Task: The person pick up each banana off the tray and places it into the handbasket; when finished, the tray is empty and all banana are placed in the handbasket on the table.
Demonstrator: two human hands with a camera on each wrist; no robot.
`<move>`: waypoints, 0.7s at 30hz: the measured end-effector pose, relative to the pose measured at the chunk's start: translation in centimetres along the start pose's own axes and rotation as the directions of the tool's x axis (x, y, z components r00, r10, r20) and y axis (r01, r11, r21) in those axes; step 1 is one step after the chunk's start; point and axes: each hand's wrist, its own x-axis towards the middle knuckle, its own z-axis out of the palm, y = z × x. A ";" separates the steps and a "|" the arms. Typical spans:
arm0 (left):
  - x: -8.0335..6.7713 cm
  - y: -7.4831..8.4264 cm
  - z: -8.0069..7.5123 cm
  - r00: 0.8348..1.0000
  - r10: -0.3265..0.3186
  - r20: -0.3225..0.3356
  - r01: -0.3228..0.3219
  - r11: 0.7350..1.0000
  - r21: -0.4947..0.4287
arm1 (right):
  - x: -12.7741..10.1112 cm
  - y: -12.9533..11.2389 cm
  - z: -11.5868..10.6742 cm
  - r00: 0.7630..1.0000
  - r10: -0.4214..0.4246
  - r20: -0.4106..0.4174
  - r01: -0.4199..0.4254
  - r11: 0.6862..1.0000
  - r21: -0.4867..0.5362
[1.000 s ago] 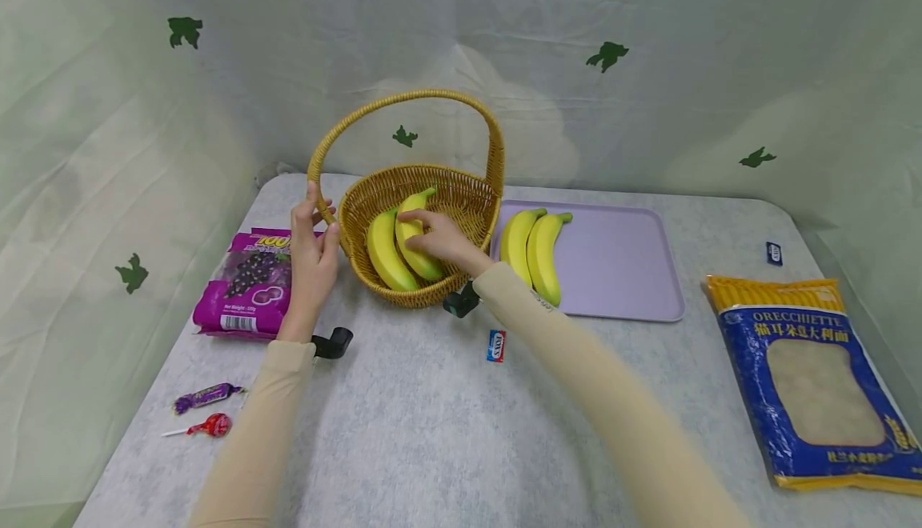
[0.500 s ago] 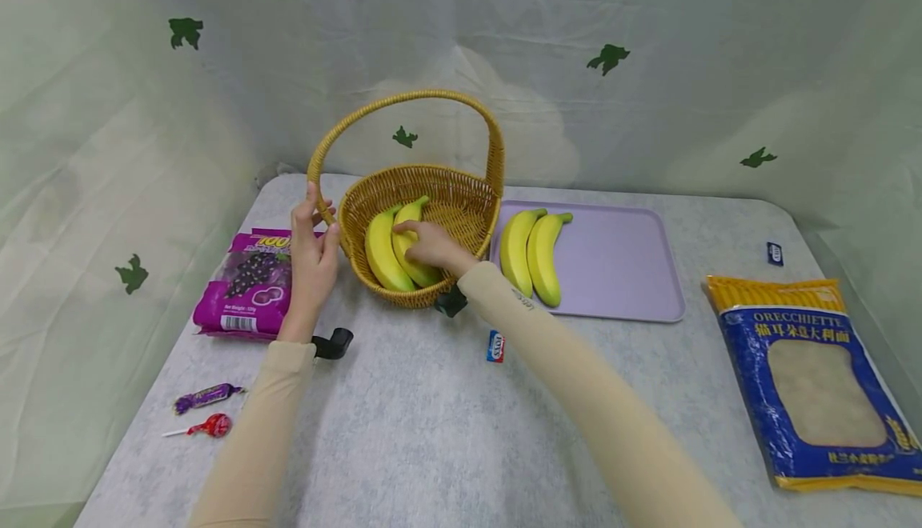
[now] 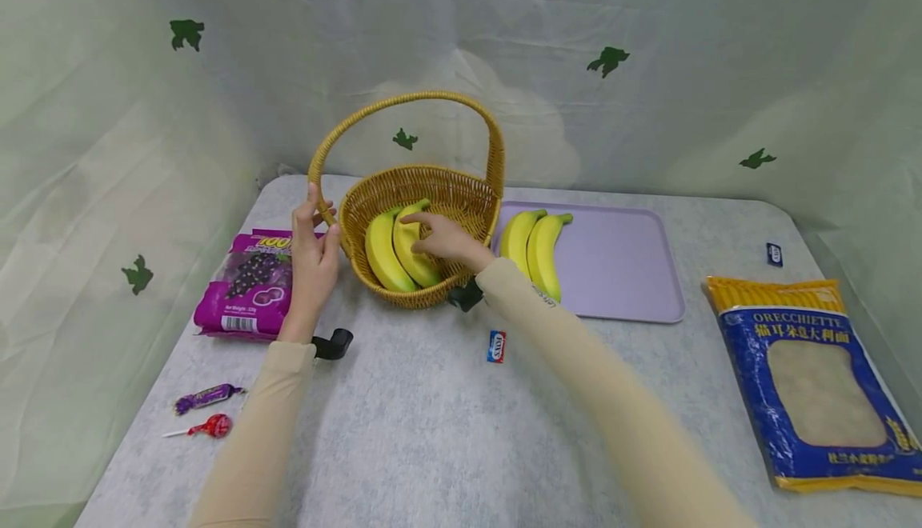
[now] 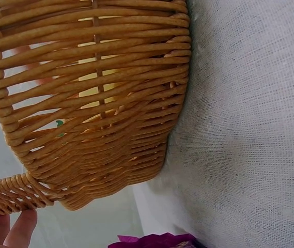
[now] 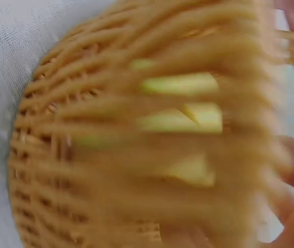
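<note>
I see my right hand (image 3: 448,242) inside the basket (image 3: 461,192), fingers resting on the right one of two bananas (image 3: 410,250); I cannot tell if it grips. My left hand (image 3: 314,252), at nine o'clock of the basket, pinches the handle (image 3: 322,162) base. I judge the light basket may tip or slide if that hand pulls.

The left wrist view shows the basket wall (image 4: 92,93) and fingertips (image 4: 20,230) under the handle; the right wrist view is blurred.

Two bananas (image 3: 394,246) in basket (image 3: 461,192), tray (image 3: 619,264) right, bag (image 3: 252,284) left
</note>
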 end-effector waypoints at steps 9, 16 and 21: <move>0.1 0.2 0.1 1.000 -0.022 0.000 0.022 1.000 0.000 | -3.2 1.6 -3.8 0.983 -0.170 -0.073 0.184 0.937 0.296; -0.1 0.1 0.1 1.000 -0.027 -0.006 0.027 1.000 -0.010 | -6.4 4.3 -6.4 0.974 -0.184 -0.132 0.220 0.907 0.360; -0.1 0.1 0.0 1.000 -0.024 -0.004 0.024 1.000 -0.013 | -8.6 6.9 -8.0 0.972 -0.144 -0.185 0.203 0.912 0.357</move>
